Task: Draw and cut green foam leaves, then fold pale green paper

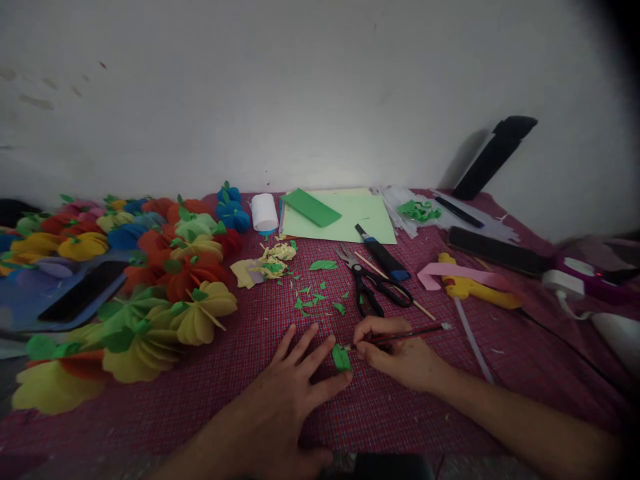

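My left hand [295,383] lies with its fingers spread on the red checked cloth, its fingertips beside a small cut piece of green paper [341,358]. In my right hand [393,350] a slim dark pencil [417,333] is pinched, its whitish end pointing right. Its other end is at the green piece, mostly hidden by my fingers. Beyond my hands, green paper scraps [310,299] and a leaf-shaped green cutting [323,265] are scattered. Black-handled scissors [369,283] rest with blades apart, next to a box cutter [383,257] and a thin wooden stick [424,309].
Several colourful paper pumpkins [203,313] crowd the left, around a dark phone [83,291]. Pale green sheets [357,223], a green strip [313,208] and a white roll [265,212] lie near the wall. At right are a yellow glue gun [475,291], its cord and a pink ribbon [463,270].
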A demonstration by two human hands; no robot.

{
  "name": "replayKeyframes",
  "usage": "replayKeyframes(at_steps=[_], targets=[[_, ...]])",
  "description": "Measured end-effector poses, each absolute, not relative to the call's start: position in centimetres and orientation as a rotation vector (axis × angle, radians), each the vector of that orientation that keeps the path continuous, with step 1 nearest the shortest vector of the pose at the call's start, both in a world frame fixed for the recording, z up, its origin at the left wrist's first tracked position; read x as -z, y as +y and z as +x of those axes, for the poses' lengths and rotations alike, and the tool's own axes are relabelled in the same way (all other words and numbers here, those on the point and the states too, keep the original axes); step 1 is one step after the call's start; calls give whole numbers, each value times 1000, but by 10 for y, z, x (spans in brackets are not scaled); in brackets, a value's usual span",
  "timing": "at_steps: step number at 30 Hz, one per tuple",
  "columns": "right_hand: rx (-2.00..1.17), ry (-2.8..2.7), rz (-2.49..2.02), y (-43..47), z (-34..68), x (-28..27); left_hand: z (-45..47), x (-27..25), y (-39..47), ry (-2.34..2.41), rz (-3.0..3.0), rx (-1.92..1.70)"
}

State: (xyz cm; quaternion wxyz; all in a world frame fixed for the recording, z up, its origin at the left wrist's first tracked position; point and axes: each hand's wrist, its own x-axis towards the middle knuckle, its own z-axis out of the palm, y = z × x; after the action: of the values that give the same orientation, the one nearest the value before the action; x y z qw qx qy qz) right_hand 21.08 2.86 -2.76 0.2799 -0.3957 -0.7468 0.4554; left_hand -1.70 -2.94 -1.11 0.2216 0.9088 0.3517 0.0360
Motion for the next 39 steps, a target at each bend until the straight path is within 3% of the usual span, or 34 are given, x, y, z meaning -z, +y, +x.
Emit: replayKeyframes(at_steps=[39], targets=[[-1208,-2142,-985,27,210,33,-16,13,-30,976,2517,-150]])
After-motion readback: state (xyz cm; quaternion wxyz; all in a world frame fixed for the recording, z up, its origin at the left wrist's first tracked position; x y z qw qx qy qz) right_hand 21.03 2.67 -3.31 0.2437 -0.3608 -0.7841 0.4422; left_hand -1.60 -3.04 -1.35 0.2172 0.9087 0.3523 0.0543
